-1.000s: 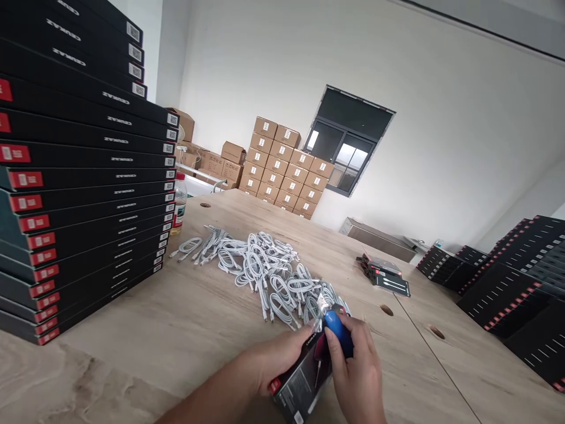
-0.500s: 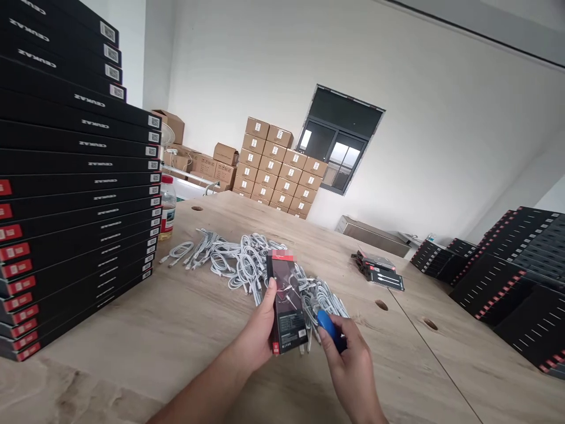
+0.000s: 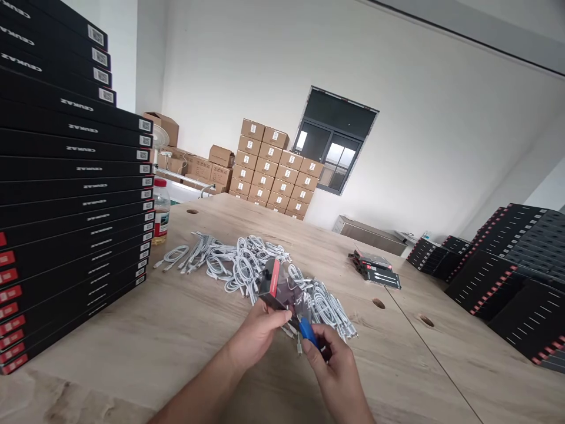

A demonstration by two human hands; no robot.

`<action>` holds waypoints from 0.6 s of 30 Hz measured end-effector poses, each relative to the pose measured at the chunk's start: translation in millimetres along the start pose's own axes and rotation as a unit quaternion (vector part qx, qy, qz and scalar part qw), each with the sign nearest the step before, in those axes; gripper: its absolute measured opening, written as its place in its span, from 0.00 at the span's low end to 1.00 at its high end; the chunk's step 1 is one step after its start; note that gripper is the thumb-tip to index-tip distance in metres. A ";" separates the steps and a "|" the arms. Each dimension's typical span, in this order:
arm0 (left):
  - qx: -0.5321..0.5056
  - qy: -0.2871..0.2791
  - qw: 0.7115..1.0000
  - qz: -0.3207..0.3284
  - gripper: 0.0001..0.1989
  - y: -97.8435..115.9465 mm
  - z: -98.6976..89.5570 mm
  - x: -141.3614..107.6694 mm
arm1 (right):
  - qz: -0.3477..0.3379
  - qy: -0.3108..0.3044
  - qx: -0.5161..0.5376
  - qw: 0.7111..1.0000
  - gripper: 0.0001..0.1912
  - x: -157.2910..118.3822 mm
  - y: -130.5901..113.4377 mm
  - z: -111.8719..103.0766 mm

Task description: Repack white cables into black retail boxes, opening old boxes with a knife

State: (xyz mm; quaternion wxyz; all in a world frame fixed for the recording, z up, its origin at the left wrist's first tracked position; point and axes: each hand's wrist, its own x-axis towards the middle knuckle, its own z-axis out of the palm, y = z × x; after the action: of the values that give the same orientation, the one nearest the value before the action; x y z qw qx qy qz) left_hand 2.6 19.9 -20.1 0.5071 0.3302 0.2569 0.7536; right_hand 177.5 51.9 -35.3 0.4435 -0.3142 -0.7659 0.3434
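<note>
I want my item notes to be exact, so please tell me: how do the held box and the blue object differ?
The box is mostly dark with a red strip; the blue object shows plain blue. The box looks larger than the visible part of the blue object. The left hand holds the box, the right hand the blue object. Both are in hand, close to each other.
</note>
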 end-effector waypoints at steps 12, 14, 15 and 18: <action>0.240 -0.011 0.970 -0.042 0.22 3.2 -2.2 -7.2 | 0.045 0.029 0.055 0.997 0.22 2.1 -4.6 7.8; 0.272 -0.013 0.962 -0.032 0.23 3.9 -3.2 -7.2 | 0.052 0.033 0.059 0.996 0.23 2.9 -4.7 8.7; 0.286 -0.020 0.958 -0.027 0.24 4.2 -3.9 -7.7 | 0.056 0.038 0.058 0.996 0.23 4.0 -4.0 8.8; 0.329 -0.070 0.942 -0.013 0.30 6.6 -1.0 -14.1 | 0.075 0.089 0.050 0.992 0.24 12.2 4.9 2.1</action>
State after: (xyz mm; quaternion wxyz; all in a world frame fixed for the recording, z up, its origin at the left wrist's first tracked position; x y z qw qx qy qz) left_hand 1.6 4.3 -19.4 0.3964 0.5269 0.4588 0.5956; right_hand 171.4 63.7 -34.4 0.4978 -0.3776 -0.6799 0.3839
